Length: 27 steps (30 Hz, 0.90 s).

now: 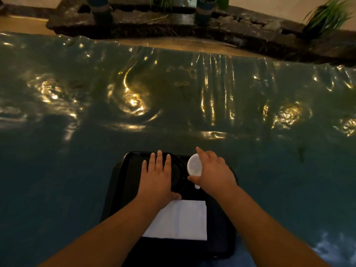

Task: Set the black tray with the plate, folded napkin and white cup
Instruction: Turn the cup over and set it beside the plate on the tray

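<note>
A black tray (pixel 123 182) lies on the table right in front of me. On its far half sits a dark round plate (pixel 178 170), hard to make out in the dim light. My left hand (pixel 157 175) rests flat on the plate's left part, fingers spread. Just right of the plate stands a white cup (pixel 194 165), and my right hand (pixel 213 170) is wrapped around its right side, thumb near the handle. A folded white napkin (pixel 181 220) lies on the tray's near half, its left corner under my left forearm.
A glossy teal plastic cover (pixel 173 97) spreads over the whole table, wrinkled and full of lamp reflections. Beyond its far edge runs a dark stone planter ledge (pixel 173 26) with pots and green plants (pixel 327 16).
</note>
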Motion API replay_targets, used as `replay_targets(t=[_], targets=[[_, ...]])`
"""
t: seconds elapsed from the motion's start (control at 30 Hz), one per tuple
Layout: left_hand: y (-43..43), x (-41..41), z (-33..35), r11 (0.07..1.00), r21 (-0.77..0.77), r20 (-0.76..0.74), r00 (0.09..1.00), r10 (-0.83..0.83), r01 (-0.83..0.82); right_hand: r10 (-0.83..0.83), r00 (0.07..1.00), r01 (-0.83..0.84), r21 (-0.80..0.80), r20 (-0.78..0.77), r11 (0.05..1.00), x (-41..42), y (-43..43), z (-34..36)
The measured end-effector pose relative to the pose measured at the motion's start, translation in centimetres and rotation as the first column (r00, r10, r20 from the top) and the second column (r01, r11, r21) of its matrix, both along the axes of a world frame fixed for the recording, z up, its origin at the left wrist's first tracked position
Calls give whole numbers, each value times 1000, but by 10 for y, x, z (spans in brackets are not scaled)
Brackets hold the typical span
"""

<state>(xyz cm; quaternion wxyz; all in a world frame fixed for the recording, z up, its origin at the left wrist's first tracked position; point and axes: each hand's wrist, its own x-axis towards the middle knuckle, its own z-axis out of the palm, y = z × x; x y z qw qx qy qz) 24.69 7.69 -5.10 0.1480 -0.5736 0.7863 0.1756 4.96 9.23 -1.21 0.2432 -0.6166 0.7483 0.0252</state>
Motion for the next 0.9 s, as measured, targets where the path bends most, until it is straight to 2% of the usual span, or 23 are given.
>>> replay_targets(t=[0.17,0.53,0.9], targets=[[-15,11,5,996,83,17,999,37,-38,-8,1000,8,32,-7,999,4,2,-5],[-32,38,2,982,121,-28,989,-145,148,43,998,-45,59,47,997,18,-17,-3],[-45,37,4,945,122,5,952,-306,303,53,998,-55,62,42,997,15,-14,-2]])
